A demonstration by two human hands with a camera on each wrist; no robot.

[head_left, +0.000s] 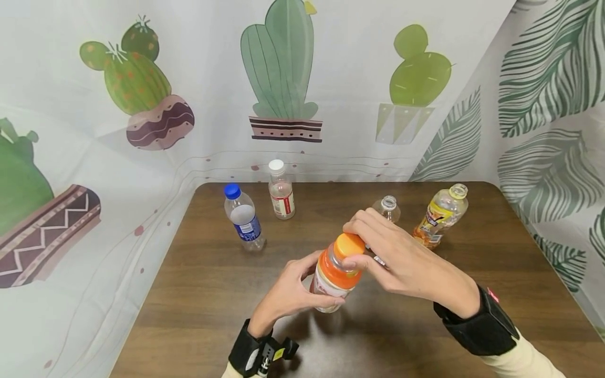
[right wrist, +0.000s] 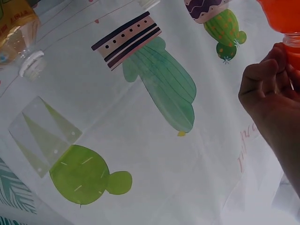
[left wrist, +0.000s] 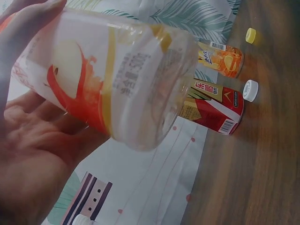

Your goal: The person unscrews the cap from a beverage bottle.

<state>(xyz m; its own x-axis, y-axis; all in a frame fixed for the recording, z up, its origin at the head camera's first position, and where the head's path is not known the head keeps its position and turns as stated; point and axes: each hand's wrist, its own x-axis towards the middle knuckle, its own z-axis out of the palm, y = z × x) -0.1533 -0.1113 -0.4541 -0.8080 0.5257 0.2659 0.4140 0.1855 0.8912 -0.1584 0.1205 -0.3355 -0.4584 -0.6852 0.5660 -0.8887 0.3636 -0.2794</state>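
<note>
A bottle [head_left: 333,278] with an orange and white label is held tilted above the table. My left hand [head_left: 293,289] grips its body, thumb in front. My right hand [head_left: 402,254] holds the orange cap [head_left: 351,245], which sits on the neck, between thumb and fingers. In the left wrist view, the bottle [left wrist: 136,79] shows apple pictures and its clear base, with the left hand [left wrist: 47,136] round it. The right wrist view shows the right hand [right wrist: 269,86] at the bottle's neck, partly out of frame; the bottle's orange part [right wrist: 283,16] is at the corner.
A blue-capped bottle [head_left: 247,223] and a white-capped bottle [head_left: 282,197] stand at the table's back left. Uncapped bottles stand at the right: a clear-necked one [head_left: 388,207] partly behind my right hand, and a yellow-labelled one [head_left: 437,218]. White [left wrist: 251,90] and yellow [left wrist: 251,35] caps lie on the table.
</note>
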